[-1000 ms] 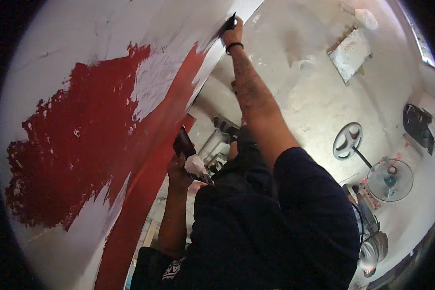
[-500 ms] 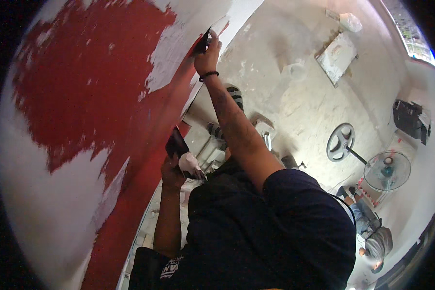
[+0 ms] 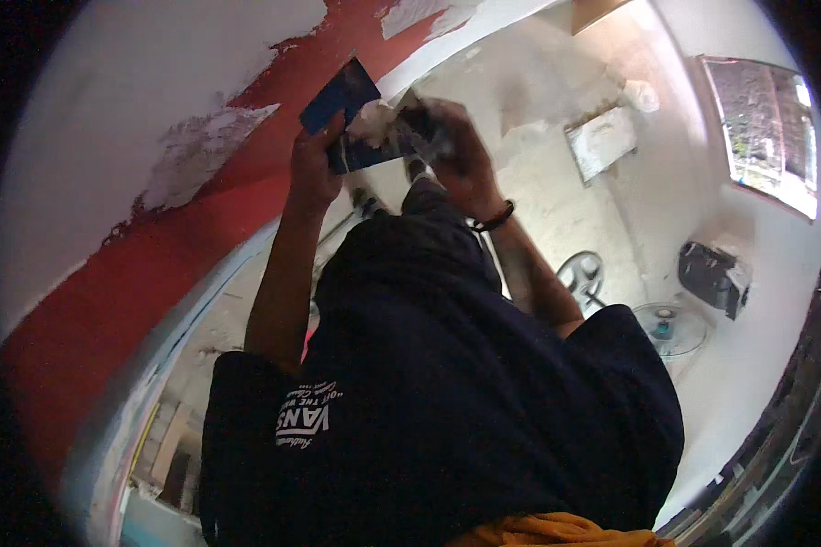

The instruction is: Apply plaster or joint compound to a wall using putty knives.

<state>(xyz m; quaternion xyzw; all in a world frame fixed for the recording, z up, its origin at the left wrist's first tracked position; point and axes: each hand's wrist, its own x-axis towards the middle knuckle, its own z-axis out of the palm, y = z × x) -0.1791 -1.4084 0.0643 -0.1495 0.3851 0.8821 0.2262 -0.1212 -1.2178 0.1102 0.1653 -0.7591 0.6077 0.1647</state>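
**Two hands meet at the blue plate**

Your left hand (image 3: pixel 316 173) is wrapped round the near left edge of the blue plate (image 3: pixel 340 95). You hold it from the side, most likely so its top stays free for the soft white paste (image 3: pixel 371 122). That lump sits in the middle of the plate, where it is less likely to slip off.

Your right hand (image 3: pixel 466 169) is just right of the plate, with its fingers closed round a dark, flat tool (image 3: pixel 416 119). That spot is blurry, so I can't tell for sure if the tool's edge touches the paste. Its tip is close to the lump, perhaps to scoop or tidy it.

The plate is out in front of your tummy, maybe because both hands can get to it easily there. Past the plate and to its left is the red wall (image 3: pixel 287 77), with a rough pale patch (image 3: pixel 201 153) on it. Having the plate near that wall likely keeps your reach short. Well to the right of the plate, a white board (image 3: pixel 602 143) lies on the floor (image 3: pixel 543 178), out of your way.
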